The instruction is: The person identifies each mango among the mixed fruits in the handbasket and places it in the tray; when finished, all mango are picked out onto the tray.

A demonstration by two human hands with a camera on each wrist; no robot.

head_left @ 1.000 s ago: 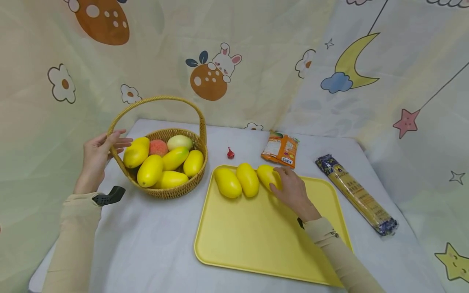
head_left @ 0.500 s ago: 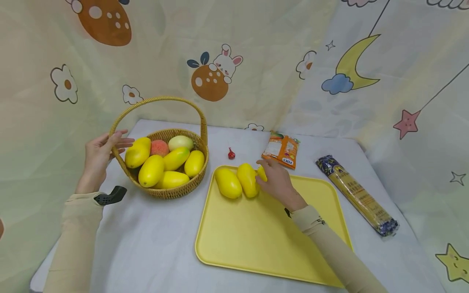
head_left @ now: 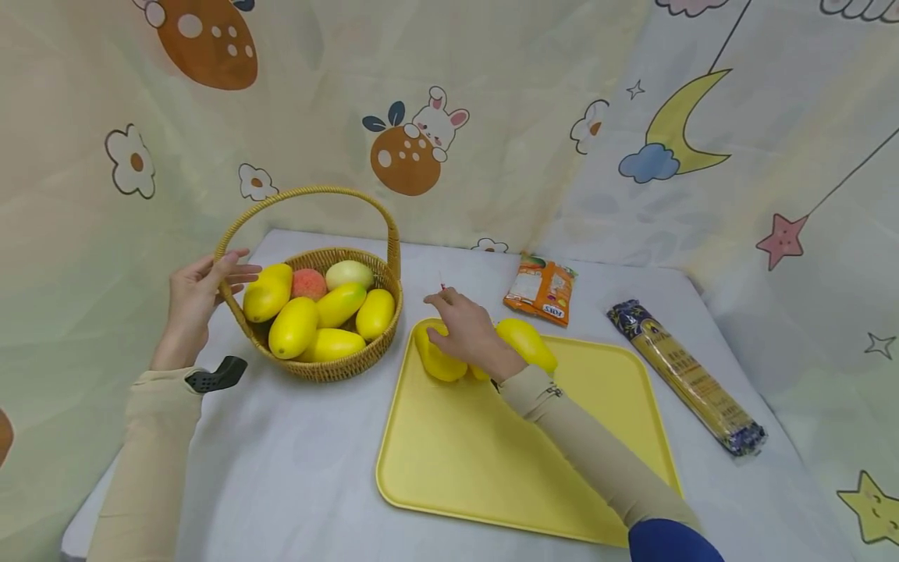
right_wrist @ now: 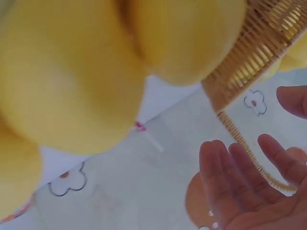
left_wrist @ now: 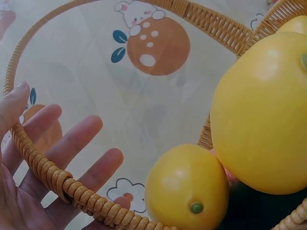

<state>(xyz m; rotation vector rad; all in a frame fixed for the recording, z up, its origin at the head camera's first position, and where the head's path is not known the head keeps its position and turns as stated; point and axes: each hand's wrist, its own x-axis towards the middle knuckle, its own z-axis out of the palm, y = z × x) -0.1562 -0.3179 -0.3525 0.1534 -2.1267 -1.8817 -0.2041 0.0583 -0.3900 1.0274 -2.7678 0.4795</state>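
My left hand is at the left side of the wicker basket's handle. In the left wrist view the handle crosses the palm, with the fingers spread and nearly straight behind it. The basket holds several yellow mangoes, a peach and a pale green fruit. Over the yellow tray, my right hand reaches above the left mango, fingers extended and gripping nothing. It mostly hides the middle mango; the right mango lies beside the wrist.
Behind the tray are a small red-wrapped lollipop, partly hidden by the right hand, and an orange snack bag. A long packet of noodles lies right of the tray. A printed curtain hangs behind the table.
My right hand has moved left across the tray, from the right mango to over the left one, uncovering the right mango. The left hand stays at the basket handle.
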